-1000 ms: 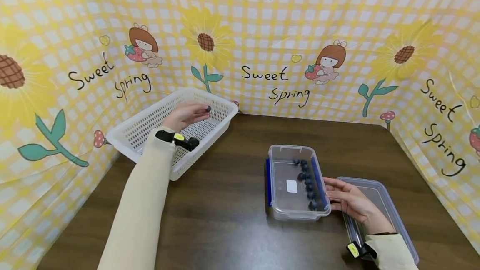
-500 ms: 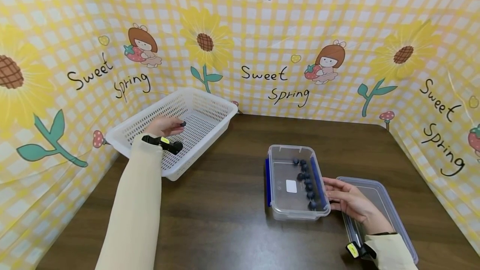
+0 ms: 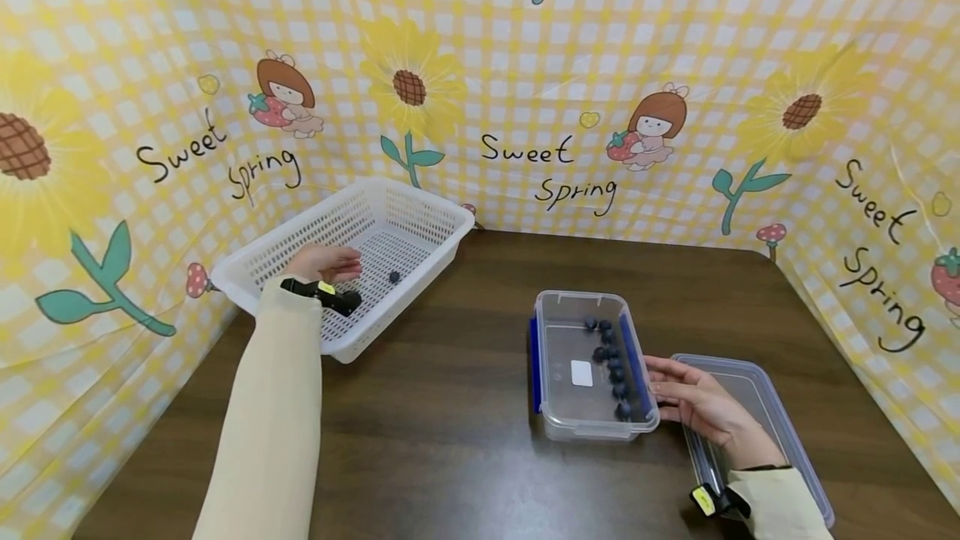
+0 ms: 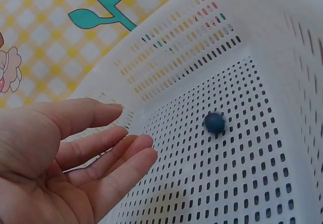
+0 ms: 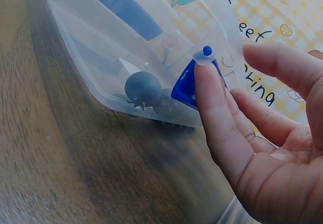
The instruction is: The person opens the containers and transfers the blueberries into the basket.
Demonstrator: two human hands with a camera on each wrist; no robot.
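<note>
One blueberry (image 3: 394, 277) lies in the white basket (image 3: 442, 215) at far left, beside our empty left hand (image 3: 324, 262), fingers relaxed. Our flat right hand (image 3: 693, 398) steadies the clear box (image 3: 573, 432), where about nine berries (image 3: 617, 373) remain.

White basket (image 3: 420, 219): matt perforated plastic, slotted walls and floor. Blueberry (image 4: 214, 123) in it: dull, dusty-blue skin. Clear container (image 3: 558, 427): glossy see-through plastic, smooth, with opaque blue plastic clips (image 3: 534, 361). Lid (image 3: 772, 407): same clear plastic. Table (image 3: 450, 457): dark wood grain, slight sheen. Backdrop (image 3: 525, 40): printed cloth, creased. Sleeve (image 3: 273, 432): cream knit fabric, matt.
</note>
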